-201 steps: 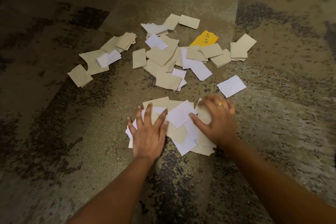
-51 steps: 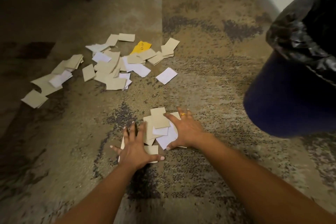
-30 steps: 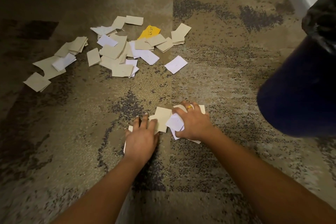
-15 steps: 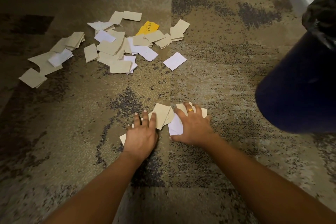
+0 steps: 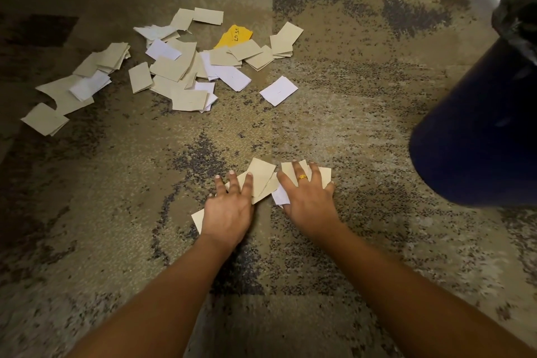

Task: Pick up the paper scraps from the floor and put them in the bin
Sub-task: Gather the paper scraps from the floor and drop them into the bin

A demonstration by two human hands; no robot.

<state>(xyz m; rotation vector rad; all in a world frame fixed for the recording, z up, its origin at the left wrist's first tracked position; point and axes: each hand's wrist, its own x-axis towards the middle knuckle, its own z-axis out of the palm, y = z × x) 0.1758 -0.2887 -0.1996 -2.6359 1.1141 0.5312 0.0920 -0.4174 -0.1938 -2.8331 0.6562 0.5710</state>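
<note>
Centrally, pressing gathered paper scraps (image 5: 261,176) flat onto the carpet (image 5: 348,131) near the bin (image 5: 479,139) with left hand (image 5: 228,212) and right hand (image 5: 309,200), fingers (image 5: 248,184) straight and spread.

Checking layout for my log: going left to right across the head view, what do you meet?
Outermost beige scrap → left hand → right hand → dark blue bin. The yellow scrap and the lone white scrap overlap the hands' span sideways, so both are left out.
</note>
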